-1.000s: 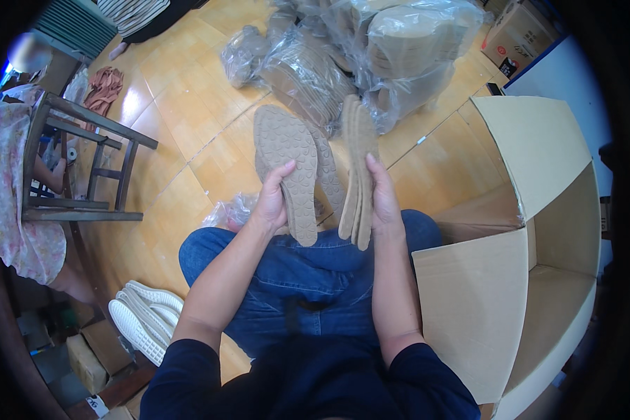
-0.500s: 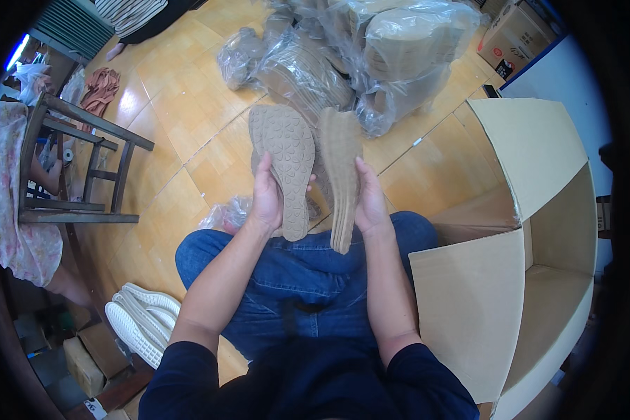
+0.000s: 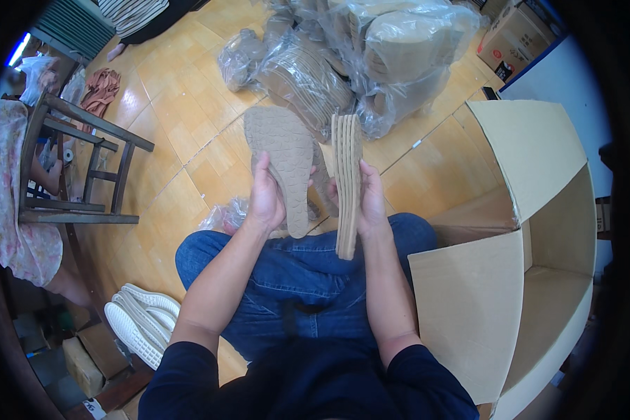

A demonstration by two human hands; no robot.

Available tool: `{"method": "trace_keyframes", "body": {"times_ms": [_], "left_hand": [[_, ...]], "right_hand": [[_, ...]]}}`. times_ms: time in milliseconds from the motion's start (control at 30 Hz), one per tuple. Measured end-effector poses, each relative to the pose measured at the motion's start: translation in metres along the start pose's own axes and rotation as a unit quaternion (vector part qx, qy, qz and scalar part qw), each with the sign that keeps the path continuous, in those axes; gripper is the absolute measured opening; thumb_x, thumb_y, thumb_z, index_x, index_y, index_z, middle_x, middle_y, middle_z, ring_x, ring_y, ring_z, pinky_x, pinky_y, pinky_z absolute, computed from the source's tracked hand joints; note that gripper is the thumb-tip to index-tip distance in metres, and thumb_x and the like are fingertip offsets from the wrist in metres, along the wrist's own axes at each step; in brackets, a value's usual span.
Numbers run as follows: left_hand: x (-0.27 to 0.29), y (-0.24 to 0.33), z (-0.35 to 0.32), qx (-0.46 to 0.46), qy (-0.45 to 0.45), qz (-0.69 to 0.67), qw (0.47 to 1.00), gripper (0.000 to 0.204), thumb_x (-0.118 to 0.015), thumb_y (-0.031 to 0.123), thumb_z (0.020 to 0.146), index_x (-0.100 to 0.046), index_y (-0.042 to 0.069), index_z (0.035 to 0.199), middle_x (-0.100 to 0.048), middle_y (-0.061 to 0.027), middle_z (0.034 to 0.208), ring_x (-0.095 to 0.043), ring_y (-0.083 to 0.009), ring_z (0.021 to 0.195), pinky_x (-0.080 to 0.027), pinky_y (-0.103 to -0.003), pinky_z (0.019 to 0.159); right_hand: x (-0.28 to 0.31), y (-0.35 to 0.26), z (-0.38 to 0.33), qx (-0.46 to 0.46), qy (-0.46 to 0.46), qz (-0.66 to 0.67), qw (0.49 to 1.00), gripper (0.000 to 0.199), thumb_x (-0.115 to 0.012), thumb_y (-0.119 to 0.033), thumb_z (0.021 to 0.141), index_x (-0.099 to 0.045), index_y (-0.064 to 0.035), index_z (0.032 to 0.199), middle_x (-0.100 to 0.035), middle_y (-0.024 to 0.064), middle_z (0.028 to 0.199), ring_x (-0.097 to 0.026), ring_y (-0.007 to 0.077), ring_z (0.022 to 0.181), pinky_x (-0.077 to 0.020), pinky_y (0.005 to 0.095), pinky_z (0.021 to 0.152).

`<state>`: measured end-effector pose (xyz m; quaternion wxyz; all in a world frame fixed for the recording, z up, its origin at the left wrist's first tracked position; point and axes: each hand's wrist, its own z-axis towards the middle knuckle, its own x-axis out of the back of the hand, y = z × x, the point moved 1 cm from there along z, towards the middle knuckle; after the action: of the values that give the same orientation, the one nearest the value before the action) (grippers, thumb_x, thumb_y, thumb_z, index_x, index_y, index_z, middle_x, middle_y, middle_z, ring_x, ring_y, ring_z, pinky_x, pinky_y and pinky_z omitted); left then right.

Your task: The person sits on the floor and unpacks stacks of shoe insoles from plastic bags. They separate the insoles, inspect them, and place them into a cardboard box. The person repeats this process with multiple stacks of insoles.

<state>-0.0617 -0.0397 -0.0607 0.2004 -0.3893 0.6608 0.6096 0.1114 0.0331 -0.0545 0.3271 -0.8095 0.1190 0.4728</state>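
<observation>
My left hand (image 3: pixel 267 194) is closed round the edge of brown shoe soles (image 3: pixel 283 161), whose patterned face is turned up toward me. Just to the right, my right hand (image 3: pixel 369 201) grips a stack of several brown soles (image 3: pixel 346 185), standing on edge so their layered sides show. Both bundles hang above my crossed legs, a small gap apart. Behind that gap another brown sole is partly hidden. Beyond them on the floor lie brown soles in clear plastic bags (image 3: pixel 308 77).
An open cardboard box (image 3: pixel 469 308) stands at my right, flaps outward. White soles (image 3: pixel 136 322) lie on the floor at my left. A dark wooden stool (image 3: pixel 94 175) stands farther left beside another person in floral cloth (image 3: pixel 10 182). Crumpled plastic (image 3: pixel 227 213) lies near my left knee.
The stack in my right hand has turned so its layered edges face me, and it sits slightly lower. The soles in my left hand have tilted a little.
</observation>
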Motion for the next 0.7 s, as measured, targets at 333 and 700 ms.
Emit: {"method": "trace_keyframes", "body": {"times_ms": [333, 700], "left_hand": [[-0.008, 0.003, 0.0, -0.018, 0.008, -0.025, 1.0, 0.053, -0.043, 0.041, 0.101, -0.041, 0.003, 0.138, -0.056, -0.0136, 0.13, -0.059, -0.0236, 0.111, -0.047, -0.04, 0.096], [-0.006, -0.004, 0.001, -0.012, 0.07, 0.024, 0.997, 0.056, -0.03, 0.047, 0.103, -0.045, 0.003, 0.135, -0.06, -0.0124, 0.124, -0.06, -0.0245, 0.112, -0.051, -0.037, 0.091]], "right_hand": [[0.009, 0.004, 0.004, 0.021, -0.017, 0.062, 0.998, 0.048, -0.049, -0.032, 0.095, -0.049, -0.0009, 0.132, -0.061, 0.015, 0.123, -0.06, 0.027, 0.111, -0.0462, 0.0416, 0.1], [0.009, 0.01, 0.006, 0.011, -0.033, 0.044, 0.998, 0.052, -0.049, -0.035, 0.093, -0.049, -0.0006, 0.133, -0.061, 0.0163, 0.123, -0.062, 0.029, 0.108, -0.049, 0.0423, 0.097]]}}
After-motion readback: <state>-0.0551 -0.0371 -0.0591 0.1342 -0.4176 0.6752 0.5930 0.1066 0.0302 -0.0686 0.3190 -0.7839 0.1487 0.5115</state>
